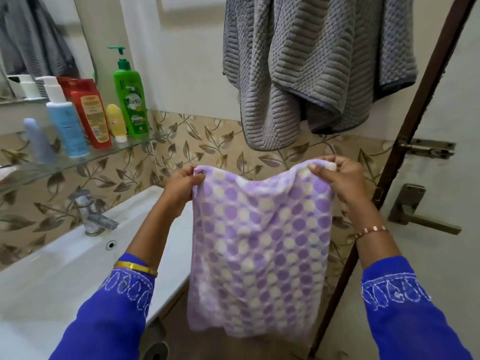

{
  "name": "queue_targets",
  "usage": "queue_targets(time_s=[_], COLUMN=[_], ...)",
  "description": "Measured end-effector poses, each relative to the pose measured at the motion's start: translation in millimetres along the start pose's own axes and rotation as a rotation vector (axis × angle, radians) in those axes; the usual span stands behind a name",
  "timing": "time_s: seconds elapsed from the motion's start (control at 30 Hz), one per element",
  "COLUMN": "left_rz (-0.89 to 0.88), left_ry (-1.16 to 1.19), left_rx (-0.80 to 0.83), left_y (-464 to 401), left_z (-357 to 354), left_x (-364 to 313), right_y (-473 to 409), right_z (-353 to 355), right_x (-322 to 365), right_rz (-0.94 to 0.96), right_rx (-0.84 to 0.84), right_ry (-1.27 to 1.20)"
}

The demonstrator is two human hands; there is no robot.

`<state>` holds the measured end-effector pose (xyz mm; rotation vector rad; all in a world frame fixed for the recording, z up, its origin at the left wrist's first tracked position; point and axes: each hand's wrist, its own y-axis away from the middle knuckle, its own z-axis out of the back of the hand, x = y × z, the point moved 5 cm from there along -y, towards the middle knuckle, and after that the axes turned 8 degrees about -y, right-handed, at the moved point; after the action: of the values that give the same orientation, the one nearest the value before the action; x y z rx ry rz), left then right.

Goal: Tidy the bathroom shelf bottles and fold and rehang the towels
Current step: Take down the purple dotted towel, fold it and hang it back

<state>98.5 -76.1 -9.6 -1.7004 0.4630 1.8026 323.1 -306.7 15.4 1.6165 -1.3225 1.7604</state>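
Camera: we have a single head-worn, wide-angle view.
Facing: forward and down, toward the wall.
Nearness: we are close, hanging lilac towel (259,245) mid-frame, sink's (59,271) edge lower left.

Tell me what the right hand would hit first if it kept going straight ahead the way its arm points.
Probably the leaf-patterned wall tiles, just beyond the right hand, which grips the purple dotted towel. The grey towel hangs higher, so the hand would likely pass under its lower edge, though depth is hard to judge here.

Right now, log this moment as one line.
left hand: pinches top corner of purple-and-white dotted towel | right hand: pinches other corner | towel: hanging, beside white sink | grey ribbed towel: hung above
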Motion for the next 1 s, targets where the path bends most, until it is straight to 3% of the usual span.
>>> queue_targets(time_s=[0.23,0.33,0.43,0.5,0.63,1.0], left_rz=[-0.138,-0.09,0.033,0.104,0.196,0.149], left_ry=[0.028,0.138,0.275,0.367,0.421,0.496], left_rx=[-0.107,-0.144,-0.187,-0.176,-0.084,0.099], left_y=[14.2,20.1,26.3,31.7,40.9,56.6], left_z=[-21.8,-31.6,-43.4,-55.9,-79.6,-76.3], left_x=[-10.2,-9.1,-2.3,2.9,10.9,6.2], right_y=[2.3,7.0,23.8,39.8,71.5,86.6], right_z=[-16.5,-22.0,-35.4,-54.8,-100.7,-103.8], right_x=[-13.5,-12.4,4.8,13.1,-6.3,-13.5], right_rz=[0.069,0.082,0.247,0.294,0.089,0.105], right_rx=[-0.058,-0.068,-0.132,-0.045,0.309,0.186], right_ry=[0.176,0.36,0.682,0.579,0.448,0.388])
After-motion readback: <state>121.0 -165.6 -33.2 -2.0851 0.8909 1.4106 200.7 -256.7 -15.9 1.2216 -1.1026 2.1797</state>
